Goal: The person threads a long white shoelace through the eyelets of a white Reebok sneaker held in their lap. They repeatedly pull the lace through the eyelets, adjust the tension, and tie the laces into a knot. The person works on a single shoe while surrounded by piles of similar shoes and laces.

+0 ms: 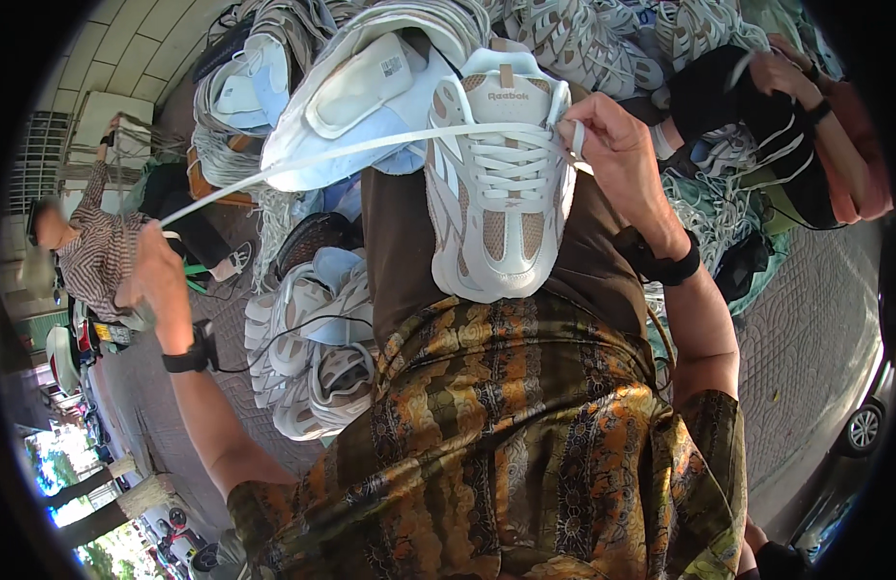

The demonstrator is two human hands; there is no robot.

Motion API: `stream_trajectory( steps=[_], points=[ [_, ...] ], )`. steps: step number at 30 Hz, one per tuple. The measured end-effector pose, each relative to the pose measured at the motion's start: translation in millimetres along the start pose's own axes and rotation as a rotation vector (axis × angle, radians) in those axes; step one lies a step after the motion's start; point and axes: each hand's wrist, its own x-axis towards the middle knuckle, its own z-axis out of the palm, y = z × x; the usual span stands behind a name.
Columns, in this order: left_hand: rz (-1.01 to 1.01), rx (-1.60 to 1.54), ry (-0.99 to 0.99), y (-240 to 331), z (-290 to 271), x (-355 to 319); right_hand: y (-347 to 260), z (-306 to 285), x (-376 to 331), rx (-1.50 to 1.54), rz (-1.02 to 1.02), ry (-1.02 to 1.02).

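I see white lace [355,150] stretched over one shoe [509,217].
My left grip [163,283] holds lace; my right grip [617,150] pinches lace, the shoe just left of it.

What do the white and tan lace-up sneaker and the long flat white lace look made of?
White and tan lace-up sneaker: probably matte mesh in the tan toe panels, from their fine grainy texture; smooth white overlays, leather or synthetic, unclear which. Long flat white lace: likely woven textile, dull finish, judging by its ribbon look.
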Motion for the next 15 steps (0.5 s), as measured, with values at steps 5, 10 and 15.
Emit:
stream_trajectory(
  steps=[5, 10, 15],
  points=[
    [-0.230, -0.086, -0.163, 31.3, 4.0, -30.0, -3.8, -0.2, 1.4, 0.124, 0.048, -0.032],
    [-0.361, -0.115, -0.236, 31.6, 14.9, -43.2, -13.9, -1.5, 0.2, 0.097, 0.083, -0.029],
    [-0.682, -0.807, -0.076, 69.0, -9.0, -28.8, -16.9, -0.2, -1.0, 0.034, 0.057, -0.030]
  ],
)
